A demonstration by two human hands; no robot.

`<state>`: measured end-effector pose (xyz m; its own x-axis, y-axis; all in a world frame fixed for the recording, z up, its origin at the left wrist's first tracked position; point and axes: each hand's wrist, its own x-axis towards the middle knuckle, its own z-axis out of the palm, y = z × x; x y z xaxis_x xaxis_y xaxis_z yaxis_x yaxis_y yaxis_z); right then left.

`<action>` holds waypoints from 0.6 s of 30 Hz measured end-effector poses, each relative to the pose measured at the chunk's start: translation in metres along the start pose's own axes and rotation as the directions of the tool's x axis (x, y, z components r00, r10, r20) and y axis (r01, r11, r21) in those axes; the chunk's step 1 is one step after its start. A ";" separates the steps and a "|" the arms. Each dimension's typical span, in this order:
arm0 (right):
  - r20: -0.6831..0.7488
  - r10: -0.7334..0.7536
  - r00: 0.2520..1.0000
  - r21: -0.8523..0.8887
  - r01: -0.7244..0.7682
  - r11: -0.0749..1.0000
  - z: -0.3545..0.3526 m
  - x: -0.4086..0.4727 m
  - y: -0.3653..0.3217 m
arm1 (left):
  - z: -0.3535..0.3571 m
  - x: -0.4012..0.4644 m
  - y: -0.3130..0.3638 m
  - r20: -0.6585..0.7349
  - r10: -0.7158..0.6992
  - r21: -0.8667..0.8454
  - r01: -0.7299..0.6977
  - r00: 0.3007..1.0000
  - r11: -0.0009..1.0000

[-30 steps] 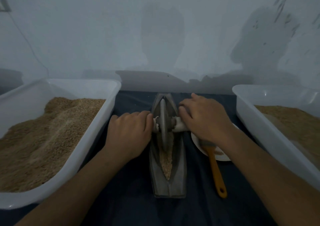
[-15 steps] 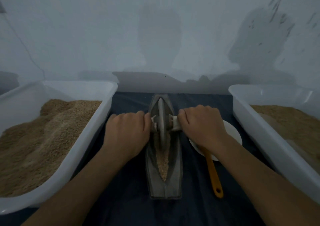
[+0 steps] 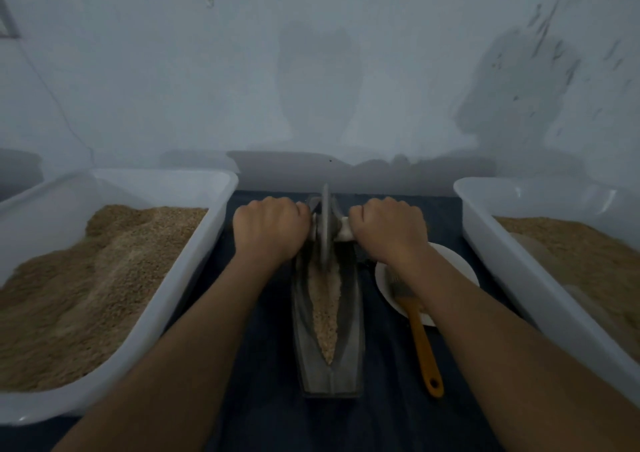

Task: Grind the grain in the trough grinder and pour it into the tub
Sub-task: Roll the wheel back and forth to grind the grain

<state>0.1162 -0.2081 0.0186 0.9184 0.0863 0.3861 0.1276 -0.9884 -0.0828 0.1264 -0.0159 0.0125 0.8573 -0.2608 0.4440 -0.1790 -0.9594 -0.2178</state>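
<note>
Head view: both forearms are stretched forward over the dark cloth (image 3: 263, 417), wrists level, knuckles up. Two white tubs flank them: the left tub (image 3: 194, 271) is heaped with tan grain, the right tub (image 3: 491, 243) is filled lower with similar meal. Between them the trough grinder (image 3: 349, 330) lies lengthwise, a strip of grain (image 3: 325, 313) in its groove. The wheel (image 3: 325, 226) is stood upright near the trough's far end. Its axle is grasped by the left hand (image 3: 270, 230) and right hand (image 3: 389, 231), fingers curled round it. A brush (image 3: 420, 340) rests on a plate (image 3: 457, 261) beside the trough.
</note>
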 end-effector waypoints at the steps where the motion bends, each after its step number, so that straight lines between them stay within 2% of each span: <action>1: -0.005 -0.013 1.000 -0.023 0.012 1.000 0.000 -0.009 0.001 | -0.006 -0.006 0.001 -0.020 0.022 0.009 -0.022 1.000 1.000; 4: -0.126 -0.057 0.990 -0.053 0.050 0.997 -0.003 -0.044 0.002 | -0.018 -0.048 -0.001 -0.038 0.139 0.027 -0.138 0.990 0.990; 7: -0.262 -0.177 0.949 -0.079 0.162 0.984 -0.012 -0.075 -0.001 | -0.029 -0.090 -0.014 -0.034 0.270 0.037 -0.269 0.962 0.962; 9: -0.295 -0.215 0.931 -0.082 0.200 0.976 -0.015 -0.085 0.000 | -0.033 -0.094 -0.022 -0.023 0.291 0.036 -0.290 0.956 0.956; 12: -0.284 -0.150 0.947 -0.082 0.132 0.988 -0.010 -0.072 0.002 | -0.027 -0.076 -0.015 0.015 0.146 0.050 -0.147 0.989 0.988; 16: -0.158 -0.045 0.986 -0.098 0.030 0.995 0.012 -0.011 0.004 | -0.006 -0.018 -0.005 0.002 -0.092 -0.010 0.092 0.996 0.996; 18: -0.132 0.027 0.991 -0.020 -0.030 0.999 0.013 0.011 0.004 | -0.002 0.003 -0.006 0.022 -0.129 -0.029 0.129 0.991 0.991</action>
<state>0.1317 -0.2092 0.0107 0.8642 0.0421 0.5014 0.0924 -0.9928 -0.0758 0.1296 -0.0115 0.0166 0.8835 -0.1326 0.4493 -0.0806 -0.9878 -0.1329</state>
